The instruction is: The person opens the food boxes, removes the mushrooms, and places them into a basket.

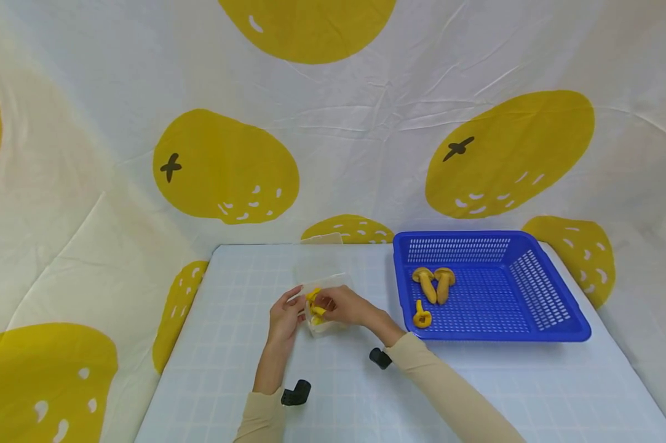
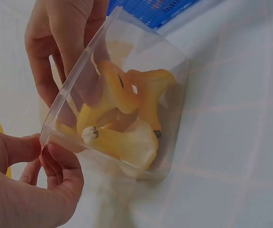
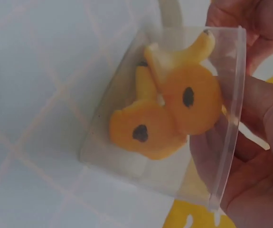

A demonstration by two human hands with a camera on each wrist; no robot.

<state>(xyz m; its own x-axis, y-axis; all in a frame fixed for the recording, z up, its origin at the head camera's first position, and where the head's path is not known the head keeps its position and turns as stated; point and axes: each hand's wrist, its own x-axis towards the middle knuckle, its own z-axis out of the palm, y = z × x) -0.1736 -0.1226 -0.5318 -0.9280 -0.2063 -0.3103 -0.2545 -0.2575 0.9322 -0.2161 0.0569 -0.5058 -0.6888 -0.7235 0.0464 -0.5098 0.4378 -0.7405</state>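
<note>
A clear plastic box (image 1: 327,328) with several yellow mushrooms (image 2: 127,140) inside stands tilted between the two hands. The left hand (image 1: 284,320) pinches the box's rim at its left side, thumb and fingers on the edge. Over the rim reaches the right hand (image 1: 346,306), its fingers inside the box and curled at a yellow mushroom (image 3: 193,97) with a dark spot on its cap. The right fingertips are partly hidden behind the caps and the clear wall.
To the right is a blue perforated basket (image 1: 499,336) with two brown mushrooms (image 1: 444,284) and one small yellow mushroom (image 1: 422,317) near its left side. Behind the box stands a faint clear plastic panel (image 1: 316,264). A patterned cloth (image 1: 360,154) hangs at the table's far edge.
</note>
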